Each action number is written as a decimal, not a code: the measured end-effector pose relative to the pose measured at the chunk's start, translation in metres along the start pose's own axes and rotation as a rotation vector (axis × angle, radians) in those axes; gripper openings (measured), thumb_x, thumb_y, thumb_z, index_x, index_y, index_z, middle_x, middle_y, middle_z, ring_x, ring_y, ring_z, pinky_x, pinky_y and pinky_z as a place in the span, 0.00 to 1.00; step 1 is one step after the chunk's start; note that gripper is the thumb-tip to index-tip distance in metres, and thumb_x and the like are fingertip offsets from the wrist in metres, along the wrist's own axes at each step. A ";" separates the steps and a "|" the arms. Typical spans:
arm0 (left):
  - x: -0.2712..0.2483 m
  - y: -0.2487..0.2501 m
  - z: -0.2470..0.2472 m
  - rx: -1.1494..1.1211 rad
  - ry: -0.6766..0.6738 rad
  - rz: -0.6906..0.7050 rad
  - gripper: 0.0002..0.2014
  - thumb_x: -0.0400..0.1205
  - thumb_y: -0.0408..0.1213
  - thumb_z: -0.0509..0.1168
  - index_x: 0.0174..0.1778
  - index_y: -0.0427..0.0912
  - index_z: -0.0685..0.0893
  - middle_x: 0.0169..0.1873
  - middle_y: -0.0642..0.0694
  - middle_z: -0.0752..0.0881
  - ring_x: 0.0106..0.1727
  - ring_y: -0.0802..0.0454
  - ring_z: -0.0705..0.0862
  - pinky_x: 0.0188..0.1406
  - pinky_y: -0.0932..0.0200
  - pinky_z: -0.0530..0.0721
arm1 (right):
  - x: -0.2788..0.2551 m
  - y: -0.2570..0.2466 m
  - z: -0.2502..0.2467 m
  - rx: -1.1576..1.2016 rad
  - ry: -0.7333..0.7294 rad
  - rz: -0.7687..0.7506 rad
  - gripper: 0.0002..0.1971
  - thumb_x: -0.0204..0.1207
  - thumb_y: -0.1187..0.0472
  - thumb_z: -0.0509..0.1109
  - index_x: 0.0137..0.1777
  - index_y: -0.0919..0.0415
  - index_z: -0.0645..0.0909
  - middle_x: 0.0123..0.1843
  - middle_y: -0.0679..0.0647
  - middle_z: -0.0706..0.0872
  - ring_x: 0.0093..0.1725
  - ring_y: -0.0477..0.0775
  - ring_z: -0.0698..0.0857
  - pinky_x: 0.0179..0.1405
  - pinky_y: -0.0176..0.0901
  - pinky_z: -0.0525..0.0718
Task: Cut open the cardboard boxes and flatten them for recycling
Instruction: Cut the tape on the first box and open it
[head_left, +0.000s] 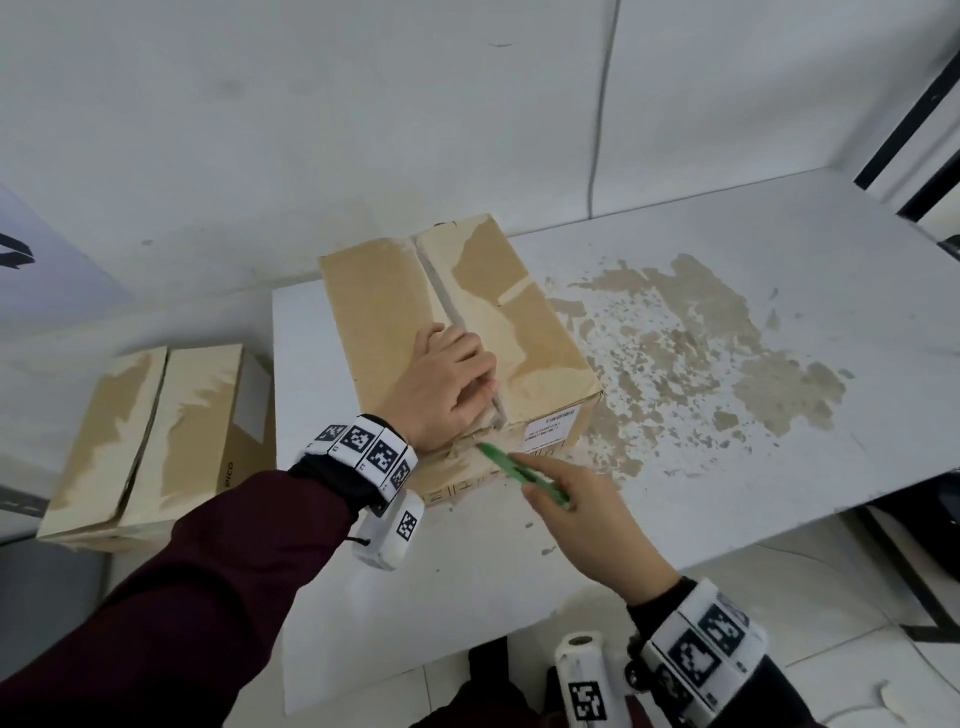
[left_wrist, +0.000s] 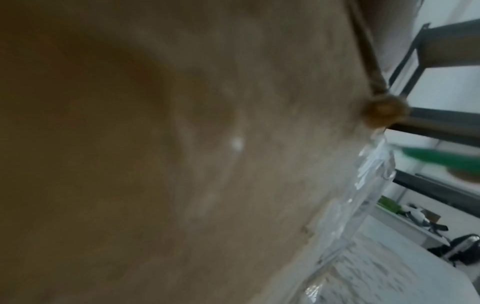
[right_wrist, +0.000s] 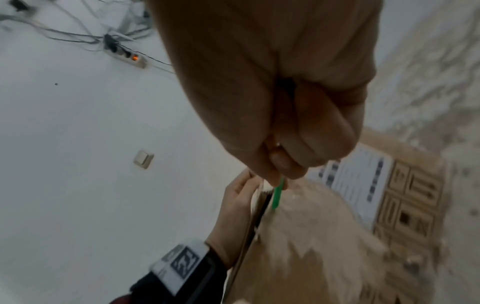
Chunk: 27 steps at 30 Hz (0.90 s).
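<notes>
Cardboard box (head_left: 395, 312) sits at frame centre on the white table (head_left: 857, 291), near its left edge. Left hand (head_left: 447, 384) lies palm-down on the top, fingers loosely bent, tips at the centre seam. Right hand (head_left: 587, 525) grips a green utility knife (head_left: 519, 474), tip at the seam's near end. Open tabletop spreads right. Brown top shows pale torn patches, and a white label (head_left: 548, 432) is on its near side. Second box (head_left: 145, 441) sits lower left.

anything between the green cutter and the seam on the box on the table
Nothing visible between the green plastic cutter in the right hand and the near end of the top seam of the brown cardboard box. Just beyond, the left hand rests with fingers at that seam, likely in the cutting line.
</notes>
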<state>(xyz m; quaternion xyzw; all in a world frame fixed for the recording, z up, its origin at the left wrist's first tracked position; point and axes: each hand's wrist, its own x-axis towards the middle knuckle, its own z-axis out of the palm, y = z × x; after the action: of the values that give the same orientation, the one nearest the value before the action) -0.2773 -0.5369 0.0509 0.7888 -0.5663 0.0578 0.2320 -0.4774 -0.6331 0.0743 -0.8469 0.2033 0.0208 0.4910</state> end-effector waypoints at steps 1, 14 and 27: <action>-0.001 -0.001 0.001 0.019 -0.010 -0.003 0.09 0.82 0.43 0.58 0.39 0.46 0.78 0.39 0.53 0.76 0.49 0.52 0.72 0.71 0.42 0.61 | -0.002 0.002 -0.007 -0.027 0.047 -0.020 0.18 0.82 0.63 0.62 0.69 0.47 0.79 0.29 0.42 0.80 0.21 0.41 0.72 0.20 0.30 0.69; 0.011 0.040 -0.020 -0.216 -0.214 -0.873 0.15 0.83 0.44 0.62 0.41 0.41 0.90 0.35 0.50 0.87 0.42 0.53 0.79 0.55 0.54 0.71 | -0.002 0.010 -0.017 -0.512 0.174 -0.262 0.24 0.84 0.56 0.57 0.73 0.27 0.66 0.32 0.46 0.66 0.28 0.49 0.71 0.24 0.38 0.67; 0.002 0.035 0.015 -0.520 0.071 -1.005 0.15 0.69 0.57 0.68 0.25 0.51 0.80 0.22 0.57 0.77 0.37 0.51 0.78 0.66 0.35 0.71 | 0.004 0.011 0.007 -0.604 0.254 -0.197 0.27 0.74 0.69 0.71 0.71 0.45 0.77 0.33 0.51 0.74 0.20 0.54 0.71 0.16 0.41 0.63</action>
<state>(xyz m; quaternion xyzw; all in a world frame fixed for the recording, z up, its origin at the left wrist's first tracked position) -0.3115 -0.5543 0.0490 0.8758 -0.1088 -0.1744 0.4367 -0.4770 -0.6332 0.0610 -0.9654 0.1646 -0.0733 0.1883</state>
